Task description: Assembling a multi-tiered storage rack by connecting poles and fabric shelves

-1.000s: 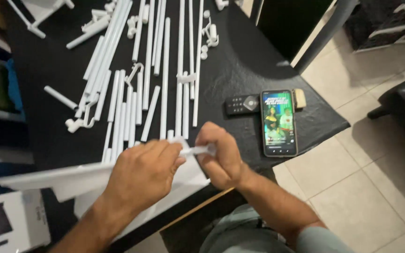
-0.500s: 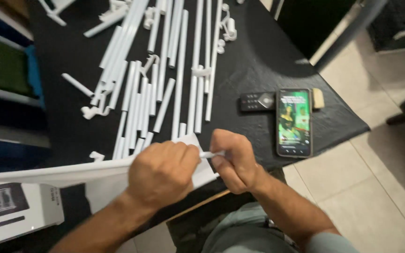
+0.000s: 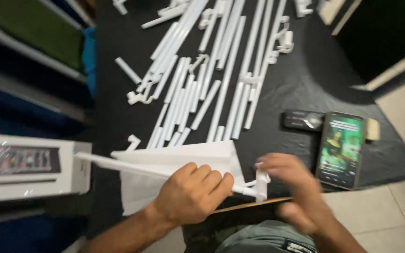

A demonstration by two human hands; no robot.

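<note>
My left hand (image 3: pixel 191 192) is closed around a long white plastic rod (image 3: pixel 118 164) that runs off to the left over the table's near edge. At the rod's right end sits a small white connector piece (image 3: pixel 260 183). My right hand (image 3: pixel 291 187), blurred, pinches that connector with its fingertips. Under my left hand lies a sheet of white paper (image 3: pixel 174 161) on the black table (image 3: pixel 305 84).
Many white rods and small fittings (image 3: pixel 212 79) lie in rows across the middle and back of the table. A lit smartphone (image 3: pixel 341 149) lies to the right, a black remote (image 3: pixel 302 120) beside it. A white box (image 3: pixel 26 166) stands at left. Tiled floor lies at right.
The view has shifted left and closer. My right hand has drawn back a little to the rod's right end, where the connector now shows. My left hand keeps its hold on the rod.
</note>
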